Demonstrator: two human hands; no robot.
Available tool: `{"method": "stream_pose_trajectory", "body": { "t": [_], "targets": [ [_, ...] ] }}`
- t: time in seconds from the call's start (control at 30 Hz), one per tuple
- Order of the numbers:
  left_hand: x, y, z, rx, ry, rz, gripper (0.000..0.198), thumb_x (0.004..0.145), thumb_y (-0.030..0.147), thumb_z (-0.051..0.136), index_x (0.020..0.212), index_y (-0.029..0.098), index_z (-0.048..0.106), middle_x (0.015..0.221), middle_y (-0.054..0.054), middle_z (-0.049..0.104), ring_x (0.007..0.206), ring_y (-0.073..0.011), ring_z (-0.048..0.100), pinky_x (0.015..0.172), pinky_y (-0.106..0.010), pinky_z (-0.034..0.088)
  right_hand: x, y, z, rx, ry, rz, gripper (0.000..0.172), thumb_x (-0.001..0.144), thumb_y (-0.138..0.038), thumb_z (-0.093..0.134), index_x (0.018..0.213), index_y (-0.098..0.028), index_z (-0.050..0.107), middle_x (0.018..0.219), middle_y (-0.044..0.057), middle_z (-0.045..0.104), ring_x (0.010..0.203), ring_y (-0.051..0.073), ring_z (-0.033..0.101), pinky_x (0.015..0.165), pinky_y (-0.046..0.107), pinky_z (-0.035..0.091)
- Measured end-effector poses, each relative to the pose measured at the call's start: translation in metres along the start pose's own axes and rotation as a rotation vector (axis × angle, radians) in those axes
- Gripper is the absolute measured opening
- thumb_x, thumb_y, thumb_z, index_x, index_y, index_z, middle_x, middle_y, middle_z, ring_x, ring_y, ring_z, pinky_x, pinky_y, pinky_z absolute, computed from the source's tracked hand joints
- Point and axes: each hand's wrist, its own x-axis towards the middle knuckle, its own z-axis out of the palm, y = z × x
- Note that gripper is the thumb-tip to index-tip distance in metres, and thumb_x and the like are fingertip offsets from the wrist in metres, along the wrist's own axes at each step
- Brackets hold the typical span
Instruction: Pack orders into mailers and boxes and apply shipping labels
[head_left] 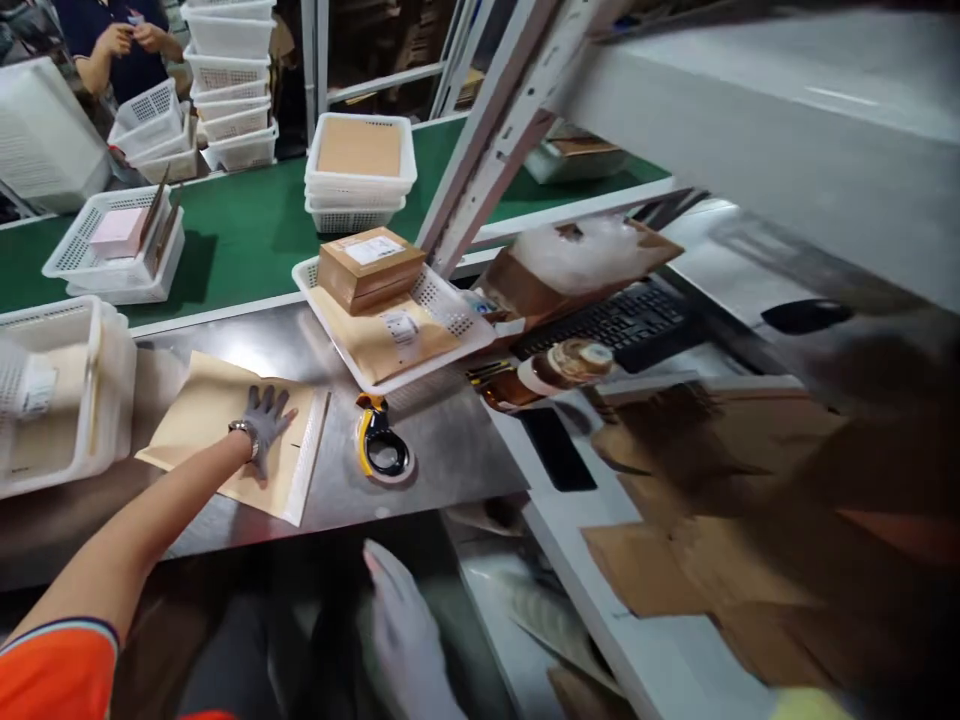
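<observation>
My left hand (pixel 265 428), in a grey glove with bare fingertips, lies spread on a tan padded envelope (pixel 225 410) on the metal table (pixel 450 440). A clear strip runs along the envelope's right edge. My right hand (pixel 401 620), in a pale glove, hangs low in front of the table edge, blurred; its fingers point up and its grip cannot be made out. Right of the envelope lies a yellow and black tape dispenser (pixel 384 445). Behind it, a white basket (pixel 360 370) holds a cardboard box (pixel 371 268) and another padded envelope (pixel 382 335).
White baskets (pixel 112 400) stand at left. A green conveyor (pixel 247 215) carries more baskets. A metal post (pixel 495 130) rises behind the table. At right are a brown bottle (pixel 536 378), phone (pixel 559 448), keyboard (pixel 615 320) and cardboard (pixel 712 520). A person (pixel 120 45) stands beyond.
</observation>
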Motion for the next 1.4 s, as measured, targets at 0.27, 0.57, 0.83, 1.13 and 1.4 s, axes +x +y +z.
{"method": "stream_pose_trajectory", "body": {
  "t": [0.27,0.57,0.83,1.13,1.4],
  "targets": [
    [0.03,-0.024,0.042,-0.158,0.053,0.107,0.19,0.026,0.04,0.119,0.19,0.028,0.025,0.198,-0.024,-0.001,0.174,-0.0719,-0.016,0.131,-0.098,-0.006,0.144,-0.009,0.12,-0.22,-0.318,-0.054,0.068,0.106,-0.02,0.057,0.172,-0.002,0.055,0.183,0.03,0.048,0.176,0.045,0.041,0.142,0.074,0.039],
    [0.02,-0.015,0.047,-0.213,0.05,0.203,0.153,0.055,0.042,0.11,0.186,0.014,0.037,0.196,-0.027,0.016,0.181,-0.0609,0.005,0.142,-0.085,-0.006,0.225,-0.003,0.113,-0.366,-0.503,-0.066,0.061,0.114,-0.024,0.047,0.172,-0.009,0.058,0.187,0.023,0.046,0.177,0.041,0.039,0.143,0.07,0.036],
    [-0.035,0.029,0.12,-0.282,0.095,0.371,0.107,0.077,0.037,0.087,0.176,0.008,0.055,0.193,-0.023,0.032,0.18,-0.0497,0.026,0.148,-0.072,0.011,0.314,0.024,0.122,-0.463,-0.511,-0.01,0.064,0.113,-0.02,0.042,0.172,-0.002,0.055,0.184,0.029,0.048,0.177,0.042,0.038,0.146,0.07,0.027],
    [-0.097,0.082,0.164,-0.364,0.179,0.306,0.094,0.094,0.057,0.073,0.175,0.01,0.056,0.187,-0.023,0.046,0.175,-0.0486,0.036,0.143,-0.075,0.019,0.323,0.007,0.148,-0.51,-0.366,-0.066,0.071,0.093,-0.002,0.051,0.162,0.013,0.058,0.168,0.043,0.059,0.163,0.05,0.055,0.132,0.073,0.044],
    [-0.099,0.07,0.115,-0.361,0.322,0.177,0.028,0.089,0.044,0.082,0.103,0.021,0.091,0.114,-0.015,0.087,0.101,-0.0331,0.079,0.091,-0.051,0.062,0.322,-0.003,0.157,-0.363,-0.268,-0.388,0.053,0.108,-0.042,0.044,0.116,-0.015,0.088,0.113,0.035,0.081,0.108,0.053,0.08,0.095,0.071,0.061]
  ]
}}
